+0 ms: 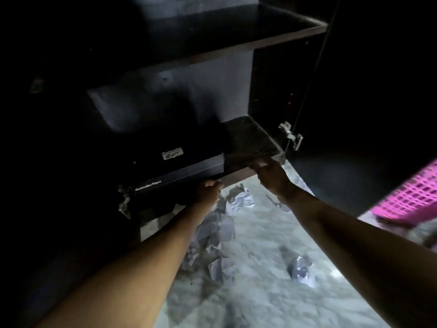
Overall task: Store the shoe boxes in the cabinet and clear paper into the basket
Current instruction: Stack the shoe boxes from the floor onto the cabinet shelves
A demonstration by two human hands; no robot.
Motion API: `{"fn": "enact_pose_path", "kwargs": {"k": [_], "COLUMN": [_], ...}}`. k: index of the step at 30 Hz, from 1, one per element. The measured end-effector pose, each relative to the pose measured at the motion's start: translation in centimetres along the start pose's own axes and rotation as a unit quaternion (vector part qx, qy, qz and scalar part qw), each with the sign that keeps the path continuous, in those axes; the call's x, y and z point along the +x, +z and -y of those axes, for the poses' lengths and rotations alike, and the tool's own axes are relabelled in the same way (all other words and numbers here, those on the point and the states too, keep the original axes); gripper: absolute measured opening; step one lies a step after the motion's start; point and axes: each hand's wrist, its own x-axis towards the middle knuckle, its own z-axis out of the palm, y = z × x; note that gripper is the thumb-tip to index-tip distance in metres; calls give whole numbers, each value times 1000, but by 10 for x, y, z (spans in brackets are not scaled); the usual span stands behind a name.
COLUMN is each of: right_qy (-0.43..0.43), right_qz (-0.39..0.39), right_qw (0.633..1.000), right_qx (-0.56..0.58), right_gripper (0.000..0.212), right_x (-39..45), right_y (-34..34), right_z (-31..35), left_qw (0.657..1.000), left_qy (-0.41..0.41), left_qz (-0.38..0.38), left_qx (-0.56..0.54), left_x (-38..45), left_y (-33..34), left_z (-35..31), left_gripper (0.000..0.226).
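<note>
Gripping a matte rectangular shoe box (179, 172), left fingers (212, 184) curl; right fingers (259, 165) unclear.

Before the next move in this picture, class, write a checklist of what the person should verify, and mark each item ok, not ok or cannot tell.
1. Dark shoe box lies on the lower cabinet shelf: ok.
2. Box pushed fully in: not ok, its front corner juts past the edge at the left hand.
3. Right hand steady on the shelf edge: ok.
4. Upper shelf free for more boxes: cannot tell, too dark.
5. Crumpled paper cleared from the floor: not ok.
6. Pink basket close by: ok.
</note>
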Motion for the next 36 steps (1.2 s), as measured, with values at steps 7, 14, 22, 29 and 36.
{"fn": "enact_pose_path", "kwargs": {"k": [7,14,22,29,36], "right_qy": [56,133,230,399,460], "right_qz": [-34,-118,-403,-584,-557], "right_qw": [997,978,867,694,679], "right_qx": [-31,-110,-182,-132,130], "right_gripper": [37,24,11,32,32], "right_x": [-107,-263,-459,-596,-615], "right_y": [-116,-241,-333,-361,-336], "right_z": [-7,-56,-137,-232,-283], "left_qw": [981,920,849,828,793], "left_qy": [71,107,127,126,89], "left_qz": [165,344,472,513,547], "left_qx": [78,157,202,188,253], "left_x": [-58,-157,-267,-336,-342], "left_y": [96,210,334,439,468], "left_z": [-23,-20,9,60,90], "left_gripper": [10,7,13,32,76]}}
